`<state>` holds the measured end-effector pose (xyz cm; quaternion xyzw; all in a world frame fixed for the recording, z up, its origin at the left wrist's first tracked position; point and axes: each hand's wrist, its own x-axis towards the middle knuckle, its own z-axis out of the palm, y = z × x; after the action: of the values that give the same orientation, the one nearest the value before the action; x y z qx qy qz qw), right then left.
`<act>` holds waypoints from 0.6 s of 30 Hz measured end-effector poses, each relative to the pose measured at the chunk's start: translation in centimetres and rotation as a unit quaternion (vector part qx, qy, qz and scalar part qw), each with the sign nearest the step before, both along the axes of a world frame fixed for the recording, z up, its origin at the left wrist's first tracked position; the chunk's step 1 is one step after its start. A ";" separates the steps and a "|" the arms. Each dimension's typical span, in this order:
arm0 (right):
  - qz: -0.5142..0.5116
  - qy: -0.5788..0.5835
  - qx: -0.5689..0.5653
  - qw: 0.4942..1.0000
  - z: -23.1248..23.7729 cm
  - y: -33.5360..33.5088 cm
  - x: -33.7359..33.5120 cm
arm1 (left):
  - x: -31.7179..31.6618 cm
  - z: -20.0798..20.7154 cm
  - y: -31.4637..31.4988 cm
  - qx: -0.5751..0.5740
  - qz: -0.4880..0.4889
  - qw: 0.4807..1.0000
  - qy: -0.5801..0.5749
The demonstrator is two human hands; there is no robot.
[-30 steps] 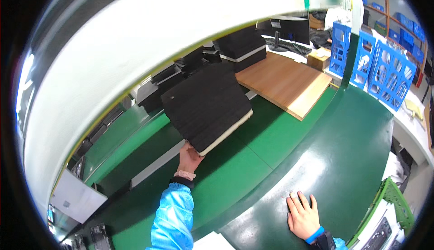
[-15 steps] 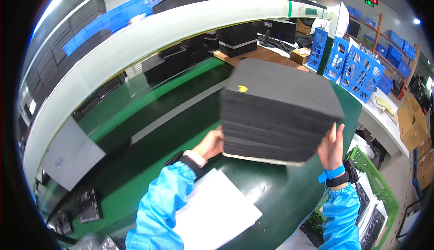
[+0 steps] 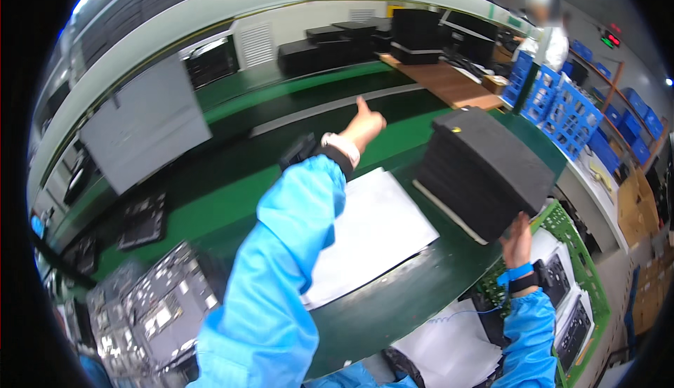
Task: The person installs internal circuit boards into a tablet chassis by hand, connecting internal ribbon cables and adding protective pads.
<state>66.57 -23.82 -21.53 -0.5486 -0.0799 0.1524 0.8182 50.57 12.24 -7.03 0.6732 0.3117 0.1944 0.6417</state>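
A thick stack of black foam sheets (image 3: 484,167) with a small yellow mark on top stands on the right end of the green worktable. My right hand (image 3: 518,242) lies against its near right corner, fingers extended upward along the side. Away from the stack, my left hand (image 3: 365,127) is in the air over the table with nothing in it, thumb raised and fingers out. Below my left wrist lies a pile of white sheets (image 3: 379,230). My right wrist wears a blue strap (image 3: 518,273) with a coiled cord.
A green crate (image 3: 586,269) holding dark panels and white sheets stands at the right table edge. Stacked electronic parts (image 3: 165,304) lie at the near left. A grey board (image 3: 147,121) leans behind. Blue baskets (image 3: 558,97) and a person (image 3: 554,44) are at the far right.
The foam stack, held between both hands before, now rests farther right on the table. My left hand has let go and moved away from it; my right hand still touches it.
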 end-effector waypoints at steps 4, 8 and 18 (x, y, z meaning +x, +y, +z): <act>-0.012 0.079 0.031 0.996 2.0 -2.2 -2.5 | -10.7 8.8 -0.3 0.051 0.030 0.995 -0.074; 0.116 -0.013 0.065 0.991 5.9 1.7 -12.9 | -21.3 14.3 -6.2 -0.070 0.027 0.981 -0.180; 0.582 -0.361 0.058 0.726 9.0 12.7 -34.1 | -20.9 15.1 -9.3 -0.288 -0.062 0.829 -0.476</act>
<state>32.50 -11.13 -12.58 -0.3597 -0.6815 0.3846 0.5083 29.68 2.91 8.10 0.2997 -0.0325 0.3517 0.8862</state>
